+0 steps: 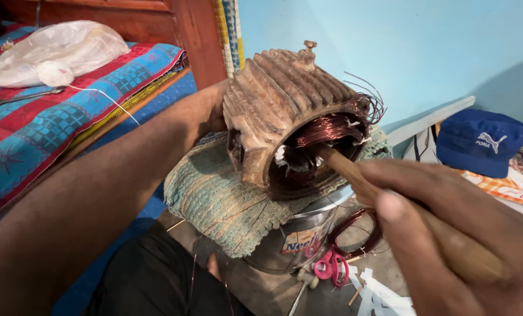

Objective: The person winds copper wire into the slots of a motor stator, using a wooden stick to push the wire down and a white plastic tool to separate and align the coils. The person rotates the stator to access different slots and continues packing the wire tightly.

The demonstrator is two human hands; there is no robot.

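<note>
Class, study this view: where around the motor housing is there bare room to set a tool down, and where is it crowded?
Free: the patterned blanket between the plastic bag and the left forearm. Crowded: the floor by the tin holds pink scissors, a wire coil and paper strips. The motor housing fills the green cloth.

The left arm (pixel 97 193) extends diagonally up and away, its hand (pixel 214 117) mostly hidden at the far end, while the right hand (pixel 448 234), close to the camera, is curled in a closed grip, thumb (pixel 408 234) on top.
</note>
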